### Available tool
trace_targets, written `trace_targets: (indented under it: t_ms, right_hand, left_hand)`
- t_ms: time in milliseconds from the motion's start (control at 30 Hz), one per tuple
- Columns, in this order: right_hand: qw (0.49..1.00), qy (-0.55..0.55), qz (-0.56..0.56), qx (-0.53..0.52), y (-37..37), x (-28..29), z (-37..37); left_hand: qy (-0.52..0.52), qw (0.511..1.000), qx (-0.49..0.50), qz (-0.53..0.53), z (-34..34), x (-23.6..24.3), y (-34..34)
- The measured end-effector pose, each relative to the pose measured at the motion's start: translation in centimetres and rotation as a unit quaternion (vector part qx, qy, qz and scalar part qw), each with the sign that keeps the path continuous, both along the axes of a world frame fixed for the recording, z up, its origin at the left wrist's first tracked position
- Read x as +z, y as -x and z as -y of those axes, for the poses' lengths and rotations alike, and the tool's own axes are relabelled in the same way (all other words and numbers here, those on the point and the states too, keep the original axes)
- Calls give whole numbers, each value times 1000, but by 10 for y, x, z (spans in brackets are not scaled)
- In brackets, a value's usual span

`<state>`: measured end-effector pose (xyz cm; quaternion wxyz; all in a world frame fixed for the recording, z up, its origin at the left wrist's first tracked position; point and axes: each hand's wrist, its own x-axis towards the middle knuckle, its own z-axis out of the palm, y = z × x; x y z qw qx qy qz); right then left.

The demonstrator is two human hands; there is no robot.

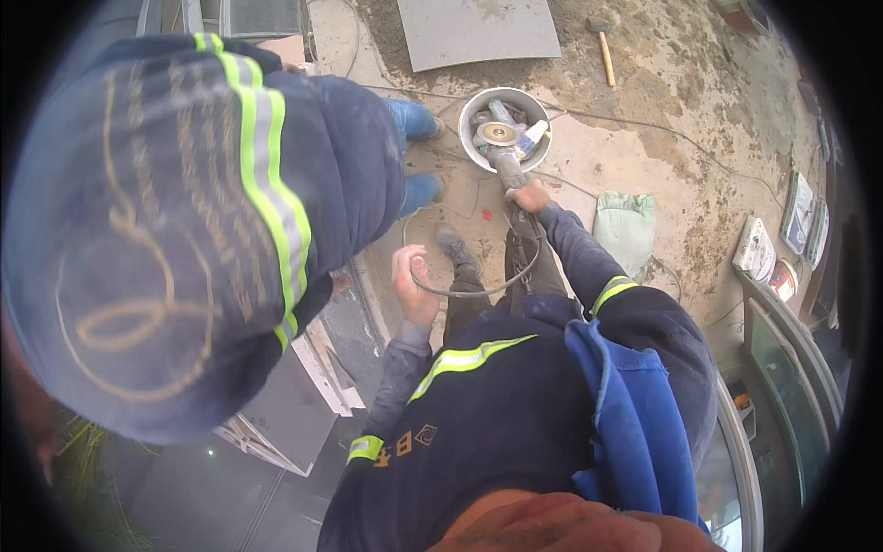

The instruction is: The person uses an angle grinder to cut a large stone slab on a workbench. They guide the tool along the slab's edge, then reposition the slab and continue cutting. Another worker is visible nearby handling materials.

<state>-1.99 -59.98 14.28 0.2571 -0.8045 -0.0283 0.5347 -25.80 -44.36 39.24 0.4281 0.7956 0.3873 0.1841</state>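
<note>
My right hand (531,195) is wrapped around the rear body of an angle grinder (508,169). The grinder's round disc (498,133) faces up over a white bucket (544,147). Inside the bucket lie a white-and-blue tube (532,138), a clear plastic bottle and other items, partly hidden by the disc. A dark power cord (487,293) curves from near the grinder across my front to my left hand (414,287). The fingers of that hand are curled around the cord, to the left of my legs.
Close on my left, a co-worker (184,248) in a dark reflective jacket bends over. A grey sheet (478,32), a hammer (604,53) and a pale green sack (624,227) lie on the dirty floor. Cables (662,129) cross it. Framed panels (791,322) stand at right.
</note>
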Motion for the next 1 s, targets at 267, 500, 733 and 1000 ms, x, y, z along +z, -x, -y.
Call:
trace_targets:
  t_ms: [267,500,733,1000]
  right_hand:
    - [998,49,-27,18,-25,-148,-61]
    - [996,79,-10,32,-49,-223,-97]
    - [991,101,2,91,-50,-243,-108]
    - [982,112,27,151,-52,-244,-117]
  left_hand:
    - [169,942,35,-289,54,-96,32]
    - [340,882,139,-295,98,-140,29]
    - [377,866,157,-290,118,-166,54]
    - [419,843,206,-269,128,-177,56]
